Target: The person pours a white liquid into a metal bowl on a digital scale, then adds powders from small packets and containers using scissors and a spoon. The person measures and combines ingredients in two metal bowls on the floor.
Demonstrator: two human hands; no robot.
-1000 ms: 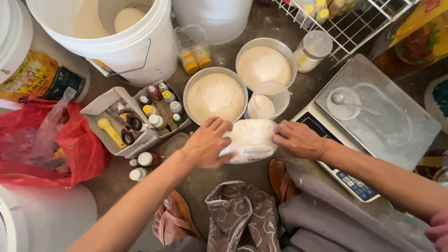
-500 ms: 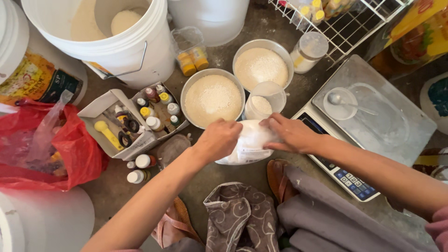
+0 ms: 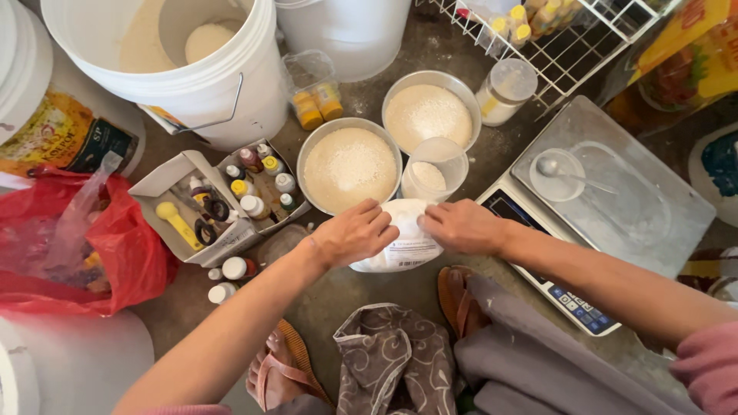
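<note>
White powder bag (image 3: pixel 400 247) sits on the floor right below the small clear cup (image 3: pixel 434 169), and from my feed both hands are pinching its top. Left hand (image 3: pixel 355 234) has fingers curled on the bag's left edge, right hand (image 3: pixel 460 226) is clamped on the right edge. Just past the bag are two metal bowls (image 3: pixel 350 165) of pale powder. Right of the bag is a digital scale (image 3: pixel 615 200), left of it a cardboard box of little bottles (image 3: pixel 219 200).
</note>
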